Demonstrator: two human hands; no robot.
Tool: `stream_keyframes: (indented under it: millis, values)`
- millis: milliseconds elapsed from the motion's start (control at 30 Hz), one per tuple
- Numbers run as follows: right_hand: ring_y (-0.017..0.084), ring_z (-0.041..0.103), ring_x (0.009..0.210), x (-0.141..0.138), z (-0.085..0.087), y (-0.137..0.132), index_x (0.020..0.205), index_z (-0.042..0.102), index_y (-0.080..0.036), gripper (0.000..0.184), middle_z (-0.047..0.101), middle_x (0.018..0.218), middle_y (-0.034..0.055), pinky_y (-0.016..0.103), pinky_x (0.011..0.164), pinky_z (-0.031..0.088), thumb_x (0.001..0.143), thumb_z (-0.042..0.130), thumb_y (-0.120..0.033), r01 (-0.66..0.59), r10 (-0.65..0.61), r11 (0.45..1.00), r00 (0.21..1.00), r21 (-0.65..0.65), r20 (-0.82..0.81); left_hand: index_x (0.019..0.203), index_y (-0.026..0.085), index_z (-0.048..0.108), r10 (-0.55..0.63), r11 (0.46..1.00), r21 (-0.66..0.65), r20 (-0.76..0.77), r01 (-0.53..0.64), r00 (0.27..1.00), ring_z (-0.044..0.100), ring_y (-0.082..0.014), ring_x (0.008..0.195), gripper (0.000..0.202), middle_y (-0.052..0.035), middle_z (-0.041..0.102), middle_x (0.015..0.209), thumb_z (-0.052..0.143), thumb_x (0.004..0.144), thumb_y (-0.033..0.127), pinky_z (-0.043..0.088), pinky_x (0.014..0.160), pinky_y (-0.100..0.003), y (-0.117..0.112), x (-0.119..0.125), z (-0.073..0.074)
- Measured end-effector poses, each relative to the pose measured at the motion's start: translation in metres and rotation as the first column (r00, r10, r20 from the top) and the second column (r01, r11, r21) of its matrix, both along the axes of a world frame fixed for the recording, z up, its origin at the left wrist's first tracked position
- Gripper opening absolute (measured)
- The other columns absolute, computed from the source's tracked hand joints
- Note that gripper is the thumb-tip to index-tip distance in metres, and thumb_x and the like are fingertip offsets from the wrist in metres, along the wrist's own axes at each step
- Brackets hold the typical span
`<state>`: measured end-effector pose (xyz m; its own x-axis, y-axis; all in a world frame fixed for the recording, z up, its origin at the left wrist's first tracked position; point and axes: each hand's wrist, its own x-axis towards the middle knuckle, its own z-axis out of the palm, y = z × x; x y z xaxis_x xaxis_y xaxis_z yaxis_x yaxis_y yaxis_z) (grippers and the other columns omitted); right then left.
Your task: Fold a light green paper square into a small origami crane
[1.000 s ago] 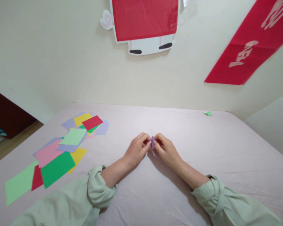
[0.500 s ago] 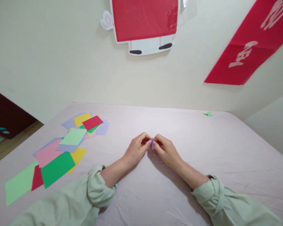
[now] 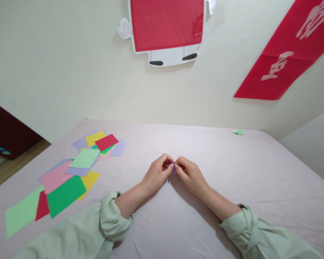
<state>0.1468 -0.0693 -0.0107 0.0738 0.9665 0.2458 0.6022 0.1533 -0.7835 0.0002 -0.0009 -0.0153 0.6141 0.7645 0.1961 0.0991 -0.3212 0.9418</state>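
Note:
A small folded piece of purple paper (image 3: 174, 168) is pinched between my two hands, just above the pale cloth-covered table (image 3: 175, 223). My left hand (image 3: 158, 172) grips it from the left with thumb and forefinger. From the right, my right hand (image 3: 190, 173) holds it the same way, the fingertips of both hands almost meeting. Most of the paper is hidden behind my fingers, so its exact folded shape does not show.
Loose coloured sheets overlap at the left, among them a green sheet (image 3: 66, 196), a pink sheet (image 3: 56, 176) and a red sheet (image 3: 107, 142). A small light-green folded paper (image 3: 238, 132) lies at the back right. The wall (image 3: 70, 72) rises behind the table.
The purple paper has turned slightly between my fingertips, and a bit of it now shows inside my left fingers. The whole view has shifted a little; both hands keep their pinch.

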Motion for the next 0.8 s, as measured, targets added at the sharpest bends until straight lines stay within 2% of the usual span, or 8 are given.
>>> stream_keyframes:
  millis: [233, 533, 800]
  values:
    - [0.014, 0.047, 0.066, 0.001, -0.001, -0.001, 0.072, 0.05, -0.02, 0.019, 0.051, 0.069, -0.0016, 0.026, 0.063, 0.036, 0.09, 0.046, -0.021, 0.002, -0.002, 1.0, 1.0, 0.007, -0.011, 0.081, 0.017, 0.061, 0.003, 1.0, 0.031, -0.016, -0.002, 1.0, 0.059, -0.0144, 0.077, 0.01, -0.0014, 0.063, 0.08, 0.054, 0.085, 0.022, 0.047, 0.073, -0.026, 0.0, -0.002, 0.004]
    - [0.014, 0.045, 0.064, -0.001, -0.001, 0.0, 0.069, 0.045, -0.021, 0.021, 0.047, 0.067, -0.0025, 0.026, 0.062, 0.035, 0.09, 0.044, -0.022, -0.018, 0.018, 1.0, 1.0, 0.013, -0.003, 0.077, 0.018, 0.057, 0.025, 0.999, 0.032, -0.012, -0.024, 1.0, 0.056, -0.0142, 0.075, 0.009, -0.0006, 0.059, 0.076, 0.054, 0.083, 0.022, 0.047, 0.072, -0.026, -0.003, -0.001, 0.01]
    - [0.014, 0.045, 0.064, -0.002, -0.001, 0.0, 0.069, 0.044, -0.021, 0.021, 0.046, 0.067, -0.0028, 0.025, 0.062, 0.034, 0.09, 0.045, -0.021, -0.009, 0.009, 1.0, 1.0, 0.011, -0.002, 0.077, 0.018, 0.057, 0.013, 1.0, 0.028, -0.022, -0.012, 1.0, 0.056, -0.0145, 0.074, 0.01, -0.0009, 0.06, 0.076, 0.053, 0.084, 0.024, 0.046, 0.071, -0.026, -0.003, -0.001, 0.009]
